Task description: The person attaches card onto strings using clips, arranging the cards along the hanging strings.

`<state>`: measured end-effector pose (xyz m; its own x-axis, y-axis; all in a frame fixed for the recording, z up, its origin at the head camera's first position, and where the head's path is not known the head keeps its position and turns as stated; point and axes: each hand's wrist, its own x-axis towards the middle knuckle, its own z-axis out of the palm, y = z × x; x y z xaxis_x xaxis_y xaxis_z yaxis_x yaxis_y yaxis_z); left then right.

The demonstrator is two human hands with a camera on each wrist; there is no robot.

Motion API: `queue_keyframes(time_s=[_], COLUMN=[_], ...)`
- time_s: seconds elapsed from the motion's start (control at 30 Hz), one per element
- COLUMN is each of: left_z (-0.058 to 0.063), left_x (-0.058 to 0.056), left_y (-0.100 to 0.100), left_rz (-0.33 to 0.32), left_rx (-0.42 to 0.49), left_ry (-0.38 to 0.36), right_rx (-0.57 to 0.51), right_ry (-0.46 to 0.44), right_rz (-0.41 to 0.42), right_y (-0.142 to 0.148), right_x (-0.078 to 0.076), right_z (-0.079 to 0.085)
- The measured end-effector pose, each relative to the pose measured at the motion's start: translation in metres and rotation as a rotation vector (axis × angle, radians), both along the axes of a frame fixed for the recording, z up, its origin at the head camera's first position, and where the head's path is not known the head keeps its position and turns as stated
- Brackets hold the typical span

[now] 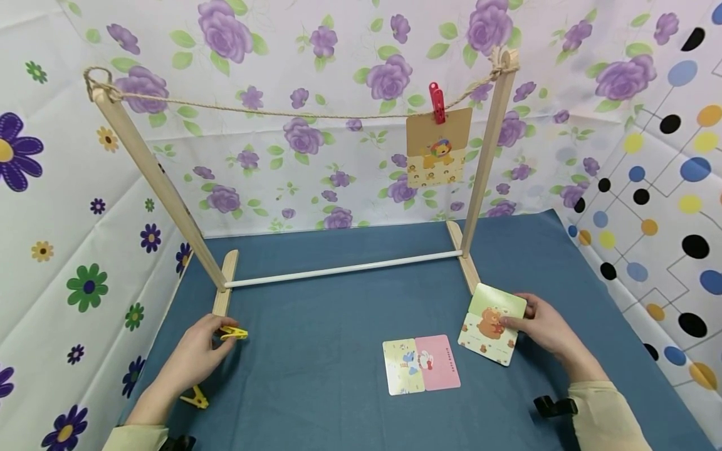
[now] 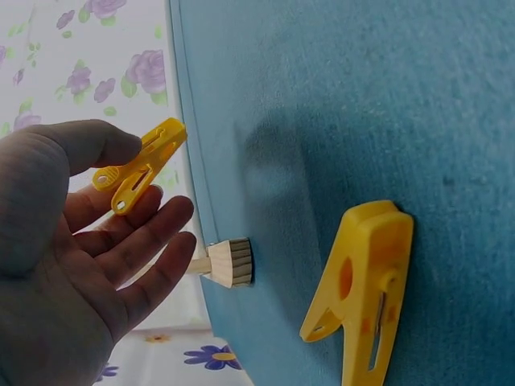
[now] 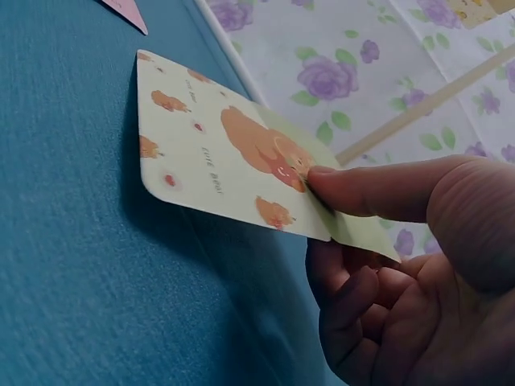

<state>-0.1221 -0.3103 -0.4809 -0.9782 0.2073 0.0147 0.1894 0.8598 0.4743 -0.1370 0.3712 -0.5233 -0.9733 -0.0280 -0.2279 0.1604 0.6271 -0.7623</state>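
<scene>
In my left hand (image 1: 194, 351), thumb and fingers pinch a yellow clothespin (image 2: 143, 165) above the cloth. A second yellow clothespin (image 1: 195, 397) lies on the table below that wrist, large in the left wrist view. My right hand (image 1: 544, 326) pinches a green and cream card with a bear on it (image 1: 489, 326), thumb on its printed face; the card is tilted and raised off the cloth. To its left, a yellow and pink card (image 1: 442, 363) lies flat. A tan lion card (image 1: 423, 141) hangs from the rope by a red clothespin (image 1: 437, 103).
A wooden frame has a left post (image 1: 163, 194), a right post (image 1: 489, 156) and a white bar (image 1: 338, 270) low between them. A rope (image 1: 271, 113) sags between the post tops. Blue cloth (image 1: 316, 401) covers the table, with patterned sheets behind and at both sides.
</scene>
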Motion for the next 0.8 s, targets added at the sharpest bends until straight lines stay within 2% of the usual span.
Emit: queue_keyframes(time_s=[0.3,0.6,0.8], left_z=[-0.0014,0.0007,0.0006], left_x=[-0.0008,-0.0016,-0.0015], left_y=[0.0012,0.0025,0.0032], left_rz=[0.003,0.046,0.073], left_rx=[0.004,0.054,0.054], left_ry=[0.031,-0.045,-0.038], right_rx=[-0.101,-0.069,-0.077], right_ry=[0.0,-0.042,-0.041], right_rz=[0.009,-0.007,-0.017], right_y=[-0.0011,-0.0011,-0.0027], right_x=[0.002,0.0027,0.0036], right_z=[-0.0002,-0.0024,-0.0038])
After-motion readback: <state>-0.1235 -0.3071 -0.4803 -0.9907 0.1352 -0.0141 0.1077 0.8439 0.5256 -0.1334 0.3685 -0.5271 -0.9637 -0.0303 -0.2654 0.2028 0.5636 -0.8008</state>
